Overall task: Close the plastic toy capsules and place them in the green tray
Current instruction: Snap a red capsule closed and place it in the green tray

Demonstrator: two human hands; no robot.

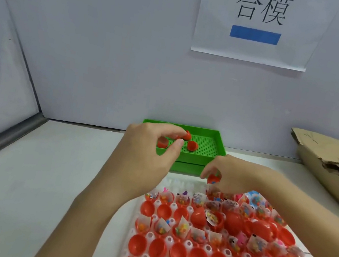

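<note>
Capsules in red plastic filled the white holder tray (169,240) at the near right of the bench (42,174), rows of empty cup halves alternating with halves stuffed with small bagged toys. Beyond it, against the back wall, stood the green tray (215,157), which looked to be stacked on a second one, with a few closed red capsules (192,145) on its perforated floor. A torn cardboard box (326,169) lay at the far right with something red inside.

The left hand (149,147) was over the near left edge of the green tray, thumb and fingers curled apart with nothing plainly between them; a red capsule (188,135) sat just past its fingertips, so this read as the moment of dropping one in. The right hand (239,177) hovered between the green tray and the holder, fingers pinching a red capsule half (214,178) with toy contents showing.

That half seemed to need a matching empty cup pressed squarely over it until it snapped shut, before going to the tray.

A paper sign (259,24) on the wall read "合模" above a blue bar.
</note>
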